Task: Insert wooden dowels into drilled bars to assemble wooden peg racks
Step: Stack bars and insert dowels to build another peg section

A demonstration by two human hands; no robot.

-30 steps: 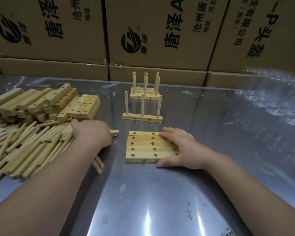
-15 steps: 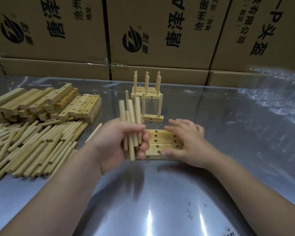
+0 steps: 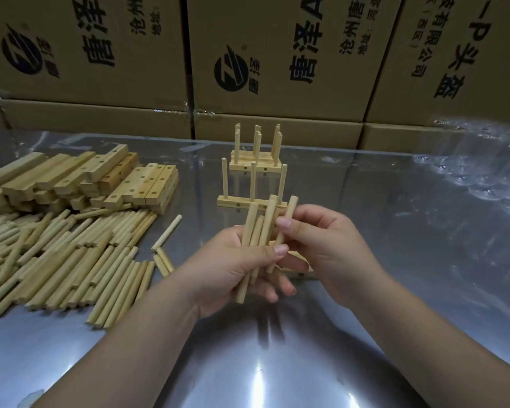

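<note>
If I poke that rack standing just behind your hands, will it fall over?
Probably, if you poke high. The rack stands on one narrow bar with three tall pegs sticking up, so a push near a peg's top would likely tip it. A push low on the bar would more likely slide it, since the table looks smooth and shiny. It looks light.

Dowels in my left hand (image 3: 236, 269) are pale yellow-tan wood, plain, faint grain; the one my right hand (image 3: 324, 242) pinches (image 3: 286, 222) is the same shade. Loose dowel pile (image 3: 56, 251) at left of frame: same pale tan. Drilled bars (image 3: 100, 178) upper left: light honey wood, some a bit more orange, with dark round holes. Finished racks (image 3: 253, 172) at centre: same blond wood, dark hole dots on the sides. Table (image 3: 277, 363) is grey steel with white glare spots. Cartons (image 3: 277, 54) across the top: brown cardboard, black printed characters and a round black logo.
</note>
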